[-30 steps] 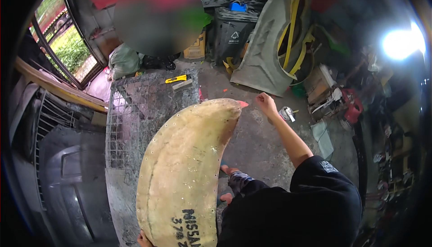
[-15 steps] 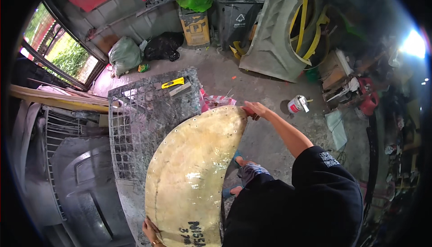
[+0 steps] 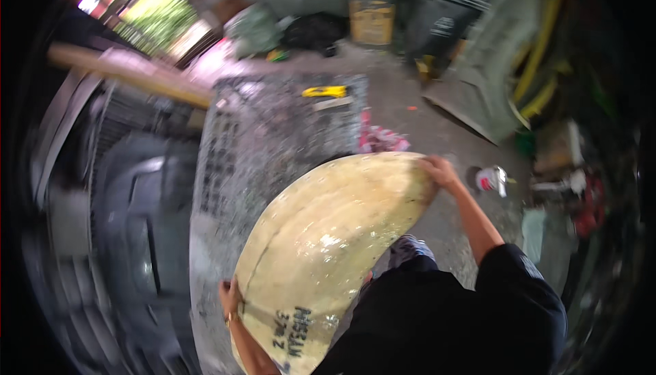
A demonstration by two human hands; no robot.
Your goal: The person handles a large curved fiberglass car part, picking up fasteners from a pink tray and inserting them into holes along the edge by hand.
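I see my left hand [image 3: 230,300] low and near, its fingers wrapped on the near left rim of the panel [image 3: 321,252], a big curved cream sheet with dark hand-lettering at its near end. The panel is off the floor, held slanting across my front from near left to far right, and its far tip sits in my right hand [image 3: 437,170], fingers closed over that edge with the arm stretched out. So I judge the lift itself done: both ends are gripped and the weight is in my hands; what is left, as far as I can tell, is to carry it over and set it down, and nothing here shows it resting on anything yet. My shoe [image 3: 410,248] shows just under the panel's right edge, so my footing is partly hidden by the load. To the left, the panel's long curved edge overhangs a wire mesh frame [image 3: 273,142], which lies flat with a yellow tool [image 3: 324,91] at its far side; whether panel and mesh touch I cannot tell, since the view is blurred. Further left lie dark moulded car parts [image 3: 130,218], close-packed, so little room there. To the right the concrete floor [image 3: 437,122] is more open, with a small can [image 3: 488,179] near my right hand. Far off stand a grey bumper [image 3: 492,67], bins and a box [image 3: 372,23].
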